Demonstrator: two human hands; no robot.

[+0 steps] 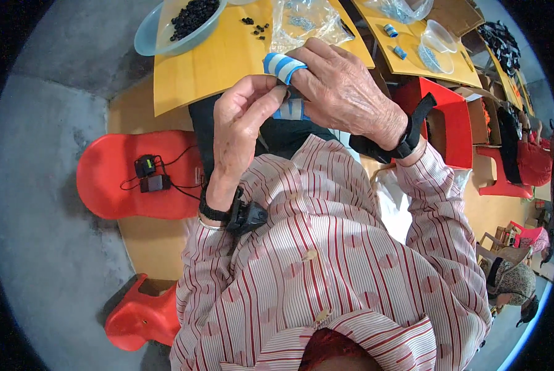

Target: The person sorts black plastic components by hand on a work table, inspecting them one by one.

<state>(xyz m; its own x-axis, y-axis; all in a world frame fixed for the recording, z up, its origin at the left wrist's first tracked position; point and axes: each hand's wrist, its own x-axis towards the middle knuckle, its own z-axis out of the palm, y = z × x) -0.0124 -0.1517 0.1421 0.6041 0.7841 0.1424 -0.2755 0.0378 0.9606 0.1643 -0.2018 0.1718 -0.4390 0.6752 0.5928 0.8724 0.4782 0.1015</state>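
My left hand is closed in a pinch, thumb and index fingertips pressed together in front of my body. Between the fingertips is something small and dark, too hidden to name. My right hand meets it from the right, fingers curled in, also gripping at the same spot. Blue-and-white striped finger wraps cover its index finger and its thumb. Just beyond the hands, on the yellow table, lie several loose small black pieces and a clear plastic bag with small silvery parts.
A light blue bowl holds many black pieces. To the right, another table bears a clear tub and striped rolls. Red stools stand at left, one with a cabled black device. A red bin and other people are at right.
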